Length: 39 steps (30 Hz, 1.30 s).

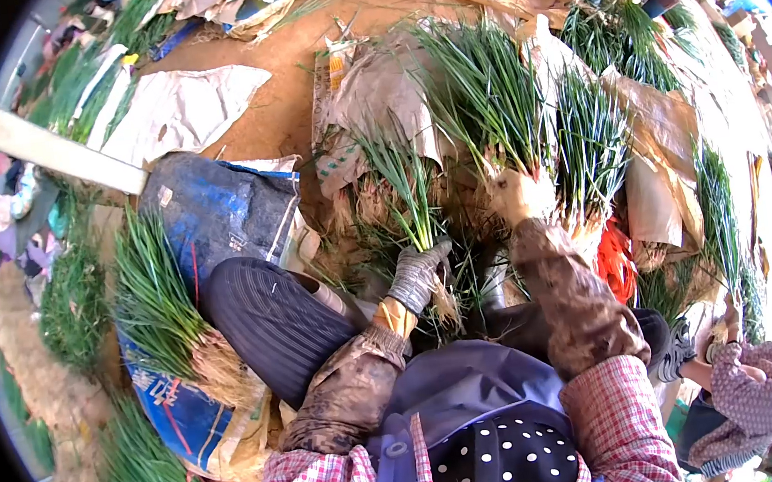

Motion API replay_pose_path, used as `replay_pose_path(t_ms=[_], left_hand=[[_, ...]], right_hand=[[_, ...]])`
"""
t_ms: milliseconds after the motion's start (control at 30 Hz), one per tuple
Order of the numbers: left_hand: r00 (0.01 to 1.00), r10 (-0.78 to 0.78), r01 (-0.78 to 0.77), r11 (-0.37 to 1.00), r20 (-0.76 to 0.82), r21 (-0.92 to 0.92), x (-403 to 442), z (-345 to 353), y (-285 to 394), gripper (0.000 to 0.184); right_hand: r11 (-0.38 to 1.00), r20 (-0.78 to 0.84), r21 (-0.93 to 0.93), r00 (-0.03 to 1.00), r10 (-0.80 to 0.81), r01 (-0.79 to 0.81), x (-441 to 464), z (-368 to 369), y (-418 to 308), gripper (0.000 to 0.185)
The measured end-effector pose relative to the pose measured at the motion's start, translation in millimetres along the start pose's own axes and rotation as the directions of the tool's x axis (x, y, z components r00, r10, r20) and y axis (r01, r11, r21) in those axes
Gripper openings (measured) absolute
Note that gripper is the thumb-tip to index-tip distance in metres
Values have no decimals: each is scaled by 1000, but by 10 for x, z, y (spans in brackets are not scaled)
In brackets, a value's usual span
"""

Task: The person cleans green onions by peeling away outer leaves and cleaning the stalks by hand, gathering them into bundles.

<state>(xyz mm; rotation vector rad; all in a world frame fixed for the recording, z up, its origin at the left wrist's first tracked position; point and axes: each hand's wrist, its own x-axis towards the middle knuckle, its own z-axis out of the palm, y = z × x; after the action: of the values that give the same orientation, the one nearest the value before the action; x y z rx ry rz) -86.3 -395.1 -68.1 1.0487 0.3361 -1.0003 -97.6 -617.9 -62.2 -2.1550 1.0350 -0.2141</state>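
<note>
The left hand (420,273), in a grey glove, has its grip pressed together around a small bunch (408,196) of green stalks, leaves pointing away from the wearer and pale roots hanging below the fingers. The right hand (521,197), in a pale glove, is at the root end of a large bundle (488,89); its fingers look bent against the stalks, but whether that grip pinches any I cannot tell. Just beside it, on the right, stands a second bundle (590,139), with a red bag (614,262) near its roots. By the wearer's left knee, a third bundle (159,298) lies over a blue sack (161,410), its leaves and roots each aligned. These three look already gathered, while the bunch in the left hand is much thinner and seems only partly built up. Loose greens lie scattered on the ground (280,83) between the knees, apparently ungathered. A co-worker (750,391) sits well apart, at the lower right.
</note>
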Motion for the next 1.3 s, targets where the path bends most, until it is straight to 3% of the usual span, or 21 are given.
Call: replay_pose_path(t_ms=[33,100,133,200,233,267,300,333,367,467,567,700,733,833,867,933,967,1100,1167,1233,1300], left_hand=[[999,-32,32,999,-19,34,-10,-2,13,10],[996,-59,64,995,-69,73,-55,62,96,11],[996,-75,71,995,-55,-71,93,47,-7,11],[996,-66,61,995,58,82,31,-41,84,12],[995,-40,50,993,92,-108,-10,36,64,13],[995,-97,99,989,27,-111,-37,82,66,12],[995,-102,102,995,-2,-3,-31,85,68,16],[994,-103,106,988,-31,108,-38,80,65,21],[996,-86,87,996,-28,38,-6,23,13,13],[992,-9,43,962,-125,270,-108,136,139,17],[996,78,-67,976,-41,208,-132,111,85,20],[963,112,-20,936,-244,352,14,56,75,18],[967,139,-73,953,-212,293,4,46,57,16],[961,227,-187,955,-160,230,-12,14,-57,9],[961,217,-165,948,-171,274,-20,11,-43,9],[961,195,-115,926,-195,361,-62,-6,4,10],[966,194,-167,972,-168,165,-25,11,-32,11],[979,108,-95,992,-175,83,-71,160,161,10],[974,60,-62,998,-218,-3,-69,179,175,14],[985,104,-105,995,-140,4,121,-7,-59,18],[996,-11,11,1000,-92,6,82,-71,-60,20]], right_hand=[[938,92,-289,981,-172,192,-113,34,114,8],[920,127,-67,917,-377,387,-645,-59,4,8],[926,193,47,906,-376,374,-857,-60,22,12],[941,431,315,864,-261,127,-1267,-76,6,16],[938,523,338,814,-254,75,-1375,-58,58,19],[935,607,355,755,-248,23,-1435,-46,96,22],[941,758,267,648,-73,-206,-1381,-127,-22,34],[969,781,143,625,14,-201,-1295,-214,-156,48],[966,712,199,701,-29,-163,-1249,-195,-190,53],[940,557,297,830,-27,-168,-992,5,-157,62],[810,446,519,895,14,-271,-840,312,-238,32],[642,416,647,896,156,-412,-891,522,-157,18],[725,389,550,896,215,-413,-936,514,-92,17],[995,247,37,966,79,-91,-946,630,210,21],[995,447,-50,889,99,-86,-839,697,322,21],[918,440,-356,898,-2,176,-698,670,99,19],[749,382,-614,924,8,247,-554,700,83,19],[699,433,-618,898,-81,361,-218,537,272,36],[797,237,-600,967,91,72,-97,471,209,41],[669,113,-743,986,121,3,94,508,279,37],[608,155,-788,987,40,99,161,450,421,23]])
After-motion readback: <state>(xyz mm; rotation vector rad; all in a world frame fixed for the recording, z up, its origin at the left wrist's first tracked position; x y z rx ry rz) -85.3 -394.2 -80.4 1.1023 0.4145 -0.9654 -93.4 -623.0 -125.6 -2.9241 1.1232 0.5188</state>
